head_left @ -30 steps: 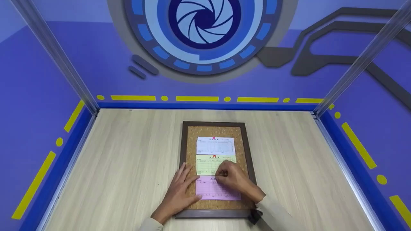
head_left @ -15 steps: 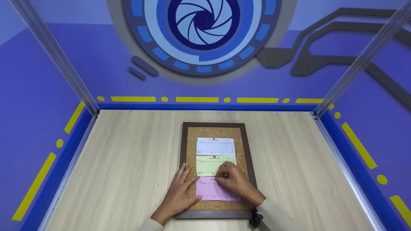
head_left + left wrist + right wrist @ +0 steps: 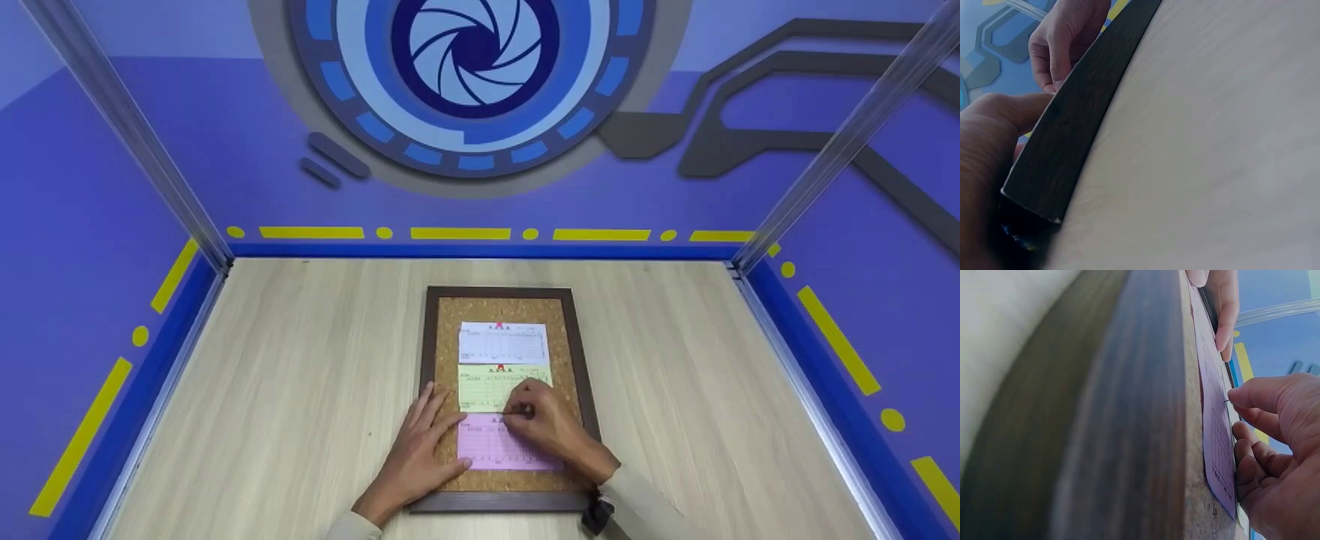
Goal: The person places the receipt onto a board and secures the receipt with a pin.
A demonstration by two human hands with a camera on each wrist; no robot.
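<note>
A brown-framed cork board (image 3: 450, 322) lies on the table with three printed slips in a column. The white slip (image 3: 502, 345) and the green slip (image 3: 480, 390) each bear a red push pin at the top edge. Below them lies the pink slip (image 3: 487, 448). My left hand (image 3: 416, 454) rests on the board's left side, its forefinger and thumb touching the pink slip's left edge. At that slip's top edge, my right hand (image 3: 551, 424) pinches a pin (image 3: 1227, 400) between thumb and forefinger. Only its thin needle shows in the right wrist view; the fingers hide its head.
Pale wood-grain table (image 3: 300, 375) surrounds the board on both sides. Blue printed walls (image 3: 480, 202) with metal corner posts (image 3: 150, 157) enclose it at the back and sides. The board's raised frame (image 3: 1072, 124) stands up from the table in the left wrist view.
</note>
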